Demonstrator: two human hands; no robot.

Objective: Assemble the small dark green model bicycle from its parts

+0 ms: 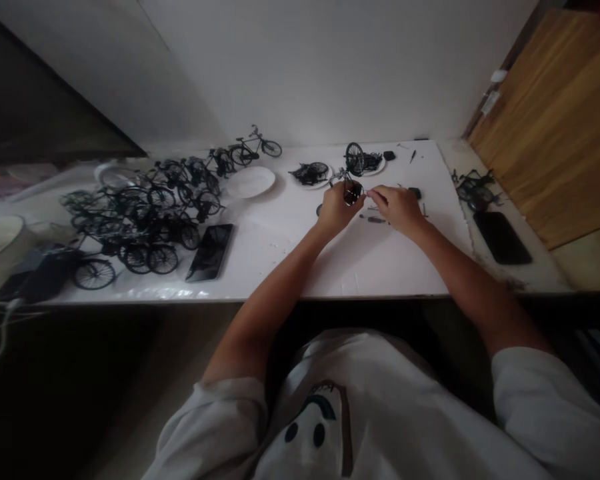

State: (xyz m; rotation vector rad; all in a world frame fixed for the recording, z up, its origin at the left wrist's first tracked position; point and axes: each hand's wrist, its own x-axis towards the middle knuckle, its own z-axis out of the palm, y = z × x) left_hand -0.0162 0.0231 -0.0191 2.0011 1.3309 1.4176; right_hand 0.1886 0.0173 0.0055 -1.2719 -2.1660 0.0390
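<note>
My left hand (336,208) is closed around a small black part of a model bicycle (352,193), held just above the white table (280,227). My right hand (399,207) pinches a thin pale piece at that part's right side; the two hands nearly touch. A small screwdriver (375,219) lies on the table under my right hand. Behind my hands, white plates hold black bicycle parts (311,173) and a wheel (355,159).
Several finished black model bicycles (140,220) crowd the table's left. A dark phone (211,251) lies beside them, and an empty white plate (253,181) behind. Another phone (501,237) and a bicycle model (475,188) sit at the right, by a wooden panel (560,127).
</note>
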